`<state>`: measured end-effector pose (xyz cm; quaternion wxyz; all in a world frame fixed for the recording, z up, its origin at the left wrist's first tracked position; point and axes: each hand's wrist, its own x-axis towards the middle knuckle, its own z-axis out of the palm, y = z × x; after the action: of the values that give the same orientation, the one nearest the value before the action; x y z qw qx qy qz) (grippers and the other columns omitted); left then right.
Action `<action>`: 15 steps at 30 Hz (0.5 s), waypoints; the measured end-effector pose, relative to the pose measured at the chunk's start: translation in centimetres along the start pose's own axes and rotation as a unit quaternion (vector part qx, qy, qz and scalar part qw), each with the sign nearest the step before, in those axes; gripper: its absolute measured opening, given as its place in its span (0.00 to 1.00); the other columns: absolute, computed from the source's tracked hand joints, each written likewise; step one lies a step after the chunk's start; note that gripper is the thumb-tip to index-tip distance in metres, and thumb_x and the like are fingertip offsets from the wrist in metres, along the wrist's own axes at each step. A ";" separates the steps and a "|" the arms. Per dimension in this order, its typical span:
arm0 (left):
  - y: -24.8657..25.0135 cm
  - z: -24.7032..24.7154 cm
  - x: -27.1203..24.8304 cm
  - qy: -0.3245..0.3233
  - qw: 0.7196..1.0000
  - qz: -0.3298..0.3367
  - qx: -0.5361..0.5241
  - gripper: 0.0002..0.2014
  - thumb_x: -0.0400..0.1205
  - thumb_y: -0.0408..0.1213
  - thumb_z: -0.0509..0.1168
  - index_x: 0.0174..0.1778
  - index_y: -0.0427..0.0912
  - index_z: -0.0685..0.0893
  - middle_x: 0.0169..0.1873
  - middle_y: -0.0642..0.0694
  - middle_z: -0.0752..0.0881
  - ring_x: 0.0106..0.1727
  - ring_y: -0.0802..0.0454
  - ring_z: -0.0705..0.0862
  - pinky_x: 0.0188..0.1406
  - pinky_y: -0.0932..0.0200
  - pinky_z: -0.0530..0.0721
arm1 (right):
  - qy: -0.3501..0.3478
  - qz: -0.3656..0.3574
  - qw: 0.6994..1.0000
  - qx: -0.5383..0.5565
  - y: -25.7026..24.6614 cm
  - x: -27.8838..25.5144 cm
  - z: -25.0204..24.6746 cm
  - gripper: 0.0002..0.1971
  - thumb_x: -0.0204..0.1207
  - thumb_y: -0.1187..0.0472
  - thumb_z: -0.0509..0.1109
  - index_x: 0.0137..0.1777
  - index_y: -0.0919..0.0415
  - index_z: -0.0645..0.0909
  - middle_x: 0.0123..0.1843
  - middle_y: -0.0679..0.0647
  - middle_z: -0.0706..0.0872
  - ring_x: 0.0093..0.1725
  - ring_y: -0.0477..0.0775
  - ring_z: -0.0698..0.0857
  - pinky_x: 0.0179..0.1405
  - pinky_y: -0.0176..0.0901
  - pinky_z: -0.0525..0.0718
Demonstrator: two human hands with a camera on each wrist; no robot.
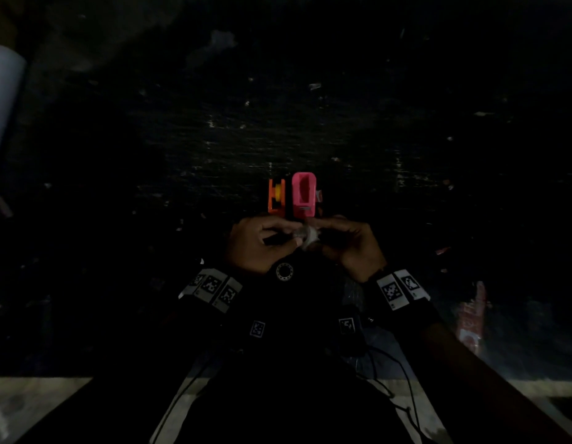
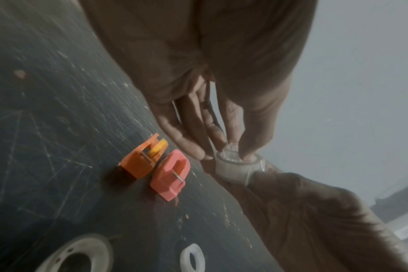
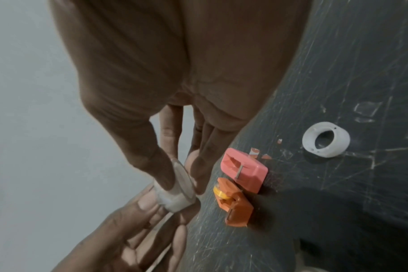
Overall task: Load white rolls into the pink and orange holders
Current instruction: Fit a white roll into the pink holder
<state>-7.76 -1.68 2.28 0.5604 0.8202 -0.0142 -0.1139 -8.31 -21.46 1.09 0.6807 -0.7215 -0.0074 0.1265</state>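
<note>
A small white roll (image 1: 307,239) is held just above the dark table, between both hands. My left hand (image 2: 231,152) pinches its rim with thumb and fingertips. My right hand (image 3: 182,176) grips it from the other side, thumb laid across its face. Just beyond the hands, the orange holder (image 1: 276,197) and pink holder (image 1: 304,195) stand side by side. The orange holder (image 3: 235,204) carries a yellow spool (image 3: 219,193); the pink holder (image 3: 245,171) has an empty slot with a metal pin. A second white roll (image 3: 326,141) lies on the table beyond the pink holder.
A pale ring with small holes (image 1: 284,271) lies on the scratched dark table (image 1: 310,123) under my left wrist. Small scraps (image 3: 254,151) lie beside the pink holder. The table's front edge runs below my forearms. A red packet (image 1: 470,315) lies at the right.
</note>
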 end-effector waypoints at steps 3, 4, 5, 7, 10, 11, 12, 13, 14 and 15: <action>0.2 0.0 0.2 0.001 1.000 0.000 0.010 0.15 0.73 0.32 0.80 0.43 0.59 0.90 0.47 0.52 0.94 0.49 0.61 0.92 0.49 0.70 0.87 | 0.008 -0.010 1.000 -0.011 -0.1 0.1 -0.1 0.23 0.65 0.75 0.80 0.61 0.69 0.85 0.54 0.55 0.88 0.55 0.47 0.88 0.60 0.36 0.84; 0.2 -0.1 0.3 -0.001 1.000 -0.005 0.013 0.15 0.73 0.31 0.80 0.42 0.59 0.89 0.47 0.53 0.94 0.49 0.62 0.92 0.50 0.69 0.88 | 0.005 -0.011 1.000 -0.013 -0.1 0.1 -0.2 0.23 0.65 0.75 0.80 0.61 0.68 0.85 0.54 0.55 0.88 0.55 0.47 0.88 0.60 0.36 0.84; 0.3 -0.2 0.4 -0.005 1.000 -0.008 0.016 0.16 0.73 0.31 0.80 0.41 0.61 0.89 0.47 0.54 0.93 0.49 0.62 0.92 0.50 0.67 0.89 | 0.001 -0.013 1.000 -0.016 -0.1 0.1 -0.3 0.23 0.66 0.75 0.80 0.62 0.67 0.85 0.54 0.55 0.88 0.56 0.48 0.88 0.61 0.38 0.84; 0.5 -0.3 0.4 -0.015 1.000 -0.004 0.020 0.19 0.72 0.30 0.80 0.40 0.64 0.88 0.46 0.57 0.93 0.48 0.64 0.92 0.51 0.64 0.90 | -0.005 -0.016 1.000 -0.025 0.2 0.3 -0.4 0.23 0.66 0.75 0.80 0.61 0.63 0.86 0.55 0.54 0.88 0.58 0.52 0.88 0.64 0.45 0.83; 0.5 -0.4 0.4 -0.023 1.000 -0.012 0.011 0.17 0.71 0.33 0.81 0.43 0.63 0.88 0.46 0.53 0.93 0.49 0.62 0.92 0.51 0.60 0.91 | -0.010 -0.015 0.998 -0.052 0.3 0.5 -0.3 0.23 0.66 0.74 0.81 0.61 0.61 0.87 0.55 0.51 0.88 0.58 0.53 0.87 0.64 0.49 0.83; 0.5 -0.4 0.4 -0.022 1.000 -0.016 0.012 0.16 0.71 0.33 0.82 0.45 0.60 0.89 0.46 0.52 0.93 0.49 0.62 0.92 0.50 0.60 0.91 | -0.011 -0.015 0.998 -0.058 0.3 0.5 -0.3 0.22 0.66 0.73 0.81 0.61 0.62 0.87 0.55 0.52 0.88 0.58 0.53 0.87 0.64 0.48 0.84; 0.4 -0.4 0.4 -0.020 1.000 -0.018 0.016 0.15 0.71 0.34 0.82 0.47 0.56 0.89 0.46 0.53 0.93 0.49 0.62 0.92 0.50 0.60 0.91 | -0.010 -0.013 0.998 -0.060 0.2 0.6 -0.2 0.22 0.66 0.73 0.81 0.61 0.63 0.87 0.55 0.53 0.88 0.58 0.53 0.87 0.64 0.48 0.84; 0.4 -0.4 0.3 -0.015 0.999 -0.019 0.027 0.15 0.71 0.34 0.82 0.48 0.55 0.89 0.46 0.54 0.92 0.49 0.64 0.92 0.50 0.62 0.90 | -0.006 -0.012 0.998 -0.059 0.2 0.6 -0.2 0.21 0.66 0.73 0.81 0.60 0.64 0.87 0.56 0.55 0.88 0.57 0.53 0.88 0.64 0.48 0.84; 0.4 -0.4 0.3 -0.010 0.999 -0.013 0.041 0.15 0.72 0.35 0.82 0.48 0.57 0.89 0.46 0.56 0.92 0.49 0.67 0.91 0.51 0.65 0.90 | -0.002 -0.011 0.998 -0.057 0.2 0.7 -0.2 0.20 0.67 0.73 0.80 0.60 0.64 0.88 0.56 0.57 0.88 0.57 0.53 0.88 0.64 0.47 0.83; 0.4 -0.4 0.3 -0.006 0.998 -0.002 0.055 0.16 0.72 0.34 0.81 0.47 0.61 0.87 0.45 0.60 0.92 0.49 0.70 0.90 0.51 0.68 0.88 | 0.004 -0.009 0.998 -0.055 0.2 0.7 -0.2 0.18 0.68 0.72 0.79 0.59 0.64 0.88 0.56 0.58 0.89 0.57 0.53 0.88 0.64 0.46 0.83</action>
<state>-7.36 -1.52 2.73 0.5143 0.8491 -0.0222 -0.1185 -7.60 -21.52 0.78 0.6413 -0.7581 -0.0182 0.1174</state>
